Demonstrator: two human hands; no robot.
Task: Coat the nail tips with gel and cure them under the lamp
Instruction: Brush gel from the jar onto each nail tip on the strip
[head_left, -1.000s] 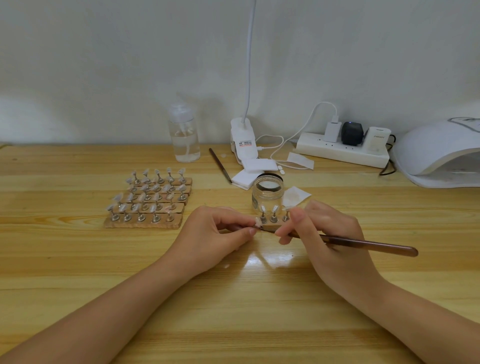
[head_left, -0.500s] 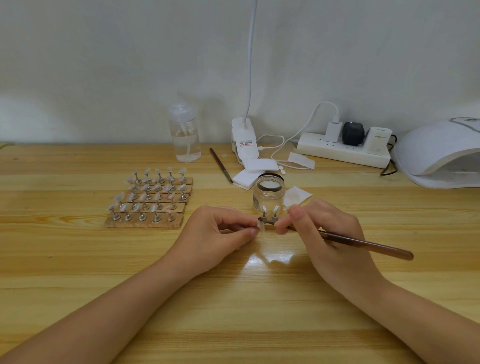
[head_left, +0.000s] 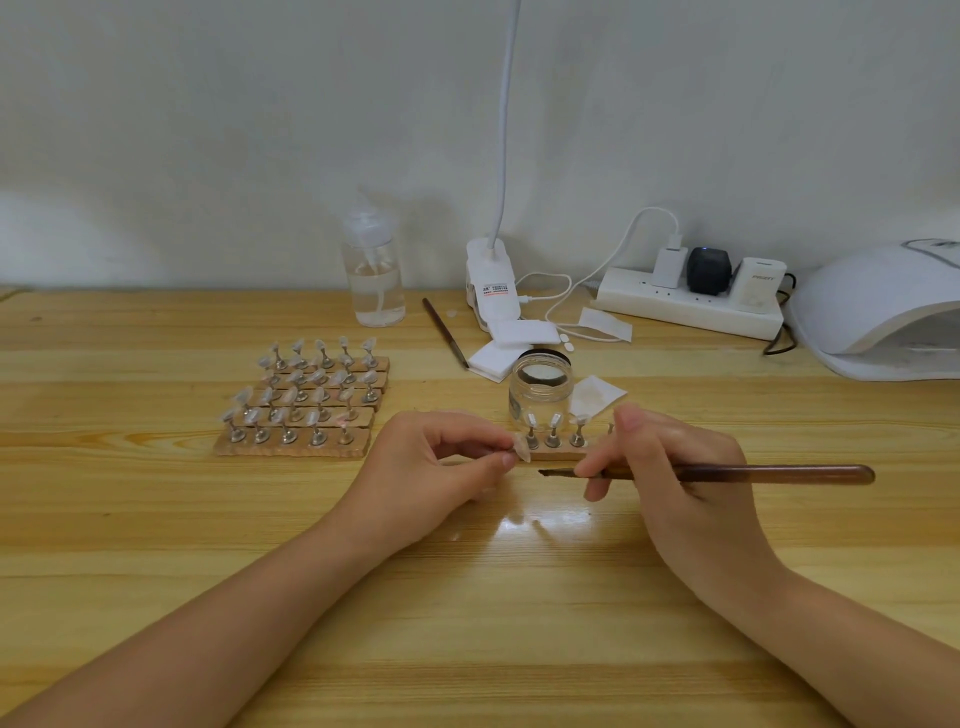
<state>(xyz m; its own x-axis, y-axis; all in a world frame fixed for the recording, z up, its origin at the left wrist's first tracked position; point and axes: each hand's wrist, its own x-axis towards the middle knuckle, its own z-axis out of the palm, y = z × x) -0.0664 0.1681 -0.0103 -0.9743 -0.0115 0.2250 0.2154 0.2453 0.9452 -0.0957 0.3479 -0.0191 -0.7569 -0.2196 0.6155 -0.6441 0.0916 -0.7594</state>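
Note:
My left hand (head_left: 431, 467) pinches a clear nail tip (head_left: 520, 448) between thumb and fingers, just left of a small wooden strip (head_left: 558, 453) carrying three nail tips on metal stands. My right hand (head_left: 670, 467) holds a brown gel brush (head_left: 753, 474), its dark bristle end pointing left toward the held tip with a small gap between them. An open clear gel jar (head_left: 537, 389) stands right behind the strip. The white curing lamp (head_left: 883, 312) sits at the far right.
A wooden block (head_left: 301, 400) with several nail tips on stands lies to the left. A clear pump bottle (head_left: 374, 270), a second brush (head_left: 445, 332), white pads (head_left: 506, 343), a clip lamp base (head_left: 491, 286) and a power strip (head_left: 685, 306) line the back of the wooden table (head_left: 467, 623).
The brush tip has drawn back a little to the right and lower, away from the nail tip held in my left hand. The left hand stays almost where it was.

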